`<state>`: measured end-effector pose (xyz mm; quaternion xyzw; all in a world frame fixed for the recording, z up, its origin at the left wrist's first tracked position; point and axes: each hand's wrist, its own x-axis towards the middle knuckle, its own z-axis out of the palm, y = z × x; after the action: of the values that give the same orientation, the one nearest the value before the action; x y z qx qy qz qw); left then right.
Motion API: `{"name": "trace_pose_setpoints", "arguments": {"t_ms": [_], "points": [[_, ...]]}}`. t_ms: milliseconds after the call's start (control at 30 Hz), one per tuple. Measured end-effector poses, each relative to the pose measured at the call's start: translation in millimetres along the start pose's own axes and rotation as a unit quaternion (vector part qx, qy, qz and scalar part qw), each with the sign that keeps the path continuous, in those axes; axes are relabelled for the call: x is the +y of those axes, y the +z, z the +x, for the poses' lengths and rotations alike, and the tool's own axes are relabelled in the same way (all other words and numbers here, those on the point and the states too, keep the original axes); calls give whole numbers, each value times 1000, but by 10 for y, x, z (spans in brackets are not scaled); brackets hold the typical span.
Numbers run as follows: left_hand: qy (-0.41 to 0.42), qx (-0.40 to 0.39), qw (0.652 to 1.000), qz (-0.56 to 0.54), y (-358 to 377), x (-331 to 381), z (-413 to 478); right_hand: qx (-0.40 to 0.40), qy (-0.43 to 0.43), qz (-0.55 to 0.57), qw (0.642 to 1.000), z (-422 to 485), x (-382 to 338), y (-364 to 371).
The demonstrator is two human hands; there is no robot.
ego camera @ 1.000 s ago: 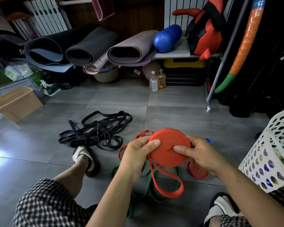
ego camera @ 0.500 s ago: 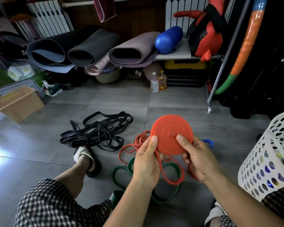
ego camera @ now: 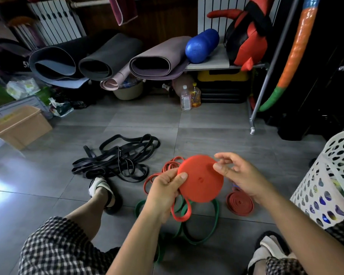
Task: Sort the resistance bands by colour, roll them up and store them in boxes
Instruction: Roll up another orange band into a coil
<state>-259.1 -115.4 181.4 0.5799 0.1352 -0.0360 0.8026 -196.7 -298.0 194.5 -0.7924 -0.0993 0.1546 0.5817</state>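
Head view: low in the middle of the frame, the left hand (ego camera: 165, 187) grasps the red roll (ego camera: 201, 179), a band wound into a flat disc, with the thumb on its face and the fingers behind. The band's unwound tail (ego camera: 182, 216) hangs in a loop under that hand. The right hand (ego camera: 244, 175) is at the roll's upper right edge, fingers loosely spread and blurred, thumb over the rim; whether it grasps the roll I cannot tell. On the floor (ego camera: 127, 120) just right of the disc lies a second red roll (ego camera: 239, 203), so two are wound. Loose red bands (ego camera: 169, 165) show behind the left hand, partly hidden by it, and green bands (ego camera: 213, 221) sprawl beneath the forearms. Left of centre sits a tangled heap of black bands (ego camera: 117, 157), too knotted to count. One tan box (ego camera: 22, 128) stands at the left edge and one white holed basket (ego camera: 314, 187) at the right edge. Along the top lie three large rolled mats (ego camera: 107, 56), one blue roller (ego camera: 202, 46) and, below it, two bottles (ego camera: 185, 98).
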Motion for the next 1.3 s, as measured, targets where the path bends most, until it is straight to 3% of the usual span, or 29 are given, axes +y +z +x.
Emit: {"name": "trace_pose_setpoints", "arguments": {"t_ms": [100, 167, 267, 433, 567, 700, 800, 900, 1033, 1167, 1233, 1300], "points": [[-21, -71, 995, 67, -24, 13, -7, -116, 10, -21, 993, -22, -46, -63], [-19, -87, 993, 77, 12, 39, -33, -127, 23, -16, 992, -49, -26, -47], [-16, -63, 998, 6, 60, 70, -39, -58, 44, 46, 996, -50, 36, 4], [3, 56, 994, -91, 155, -126, -3, 59, 86, 202, 974, 0, 69, 35], [-30, 123, 965, -229, 313, -225, -8, 105, 82, 239, 962, -16, 138, 218], [-39, 136, 954, -263, 385, -254, 13, 142, 90, 261, 951, -64, 214, 418], [-38, 167, 956, -237, 435, -294, 69, 161, 99, 261, 947, -100, 271, 538], [-42, 223, 960, -163, 407, -415, 198, 171, 126, 327, 921, -154, 341, 694], [-66, 207, 974, -65, 341, -635, 314, 171, 194, 387, 885, -220, 465, 791], [-84, 243, 966, -28, 238, -951, 434, 75, 299, 346, 886, -246, 676, 728], [-110, 230, 967, -17, 193, -1110, 523, 40, 336, 231, 912, -181, 859, 584], [-133, 197, 971, 2, 191, -1248, 613, 73, 320, 131, 935, -63, 1123, 396]]}}
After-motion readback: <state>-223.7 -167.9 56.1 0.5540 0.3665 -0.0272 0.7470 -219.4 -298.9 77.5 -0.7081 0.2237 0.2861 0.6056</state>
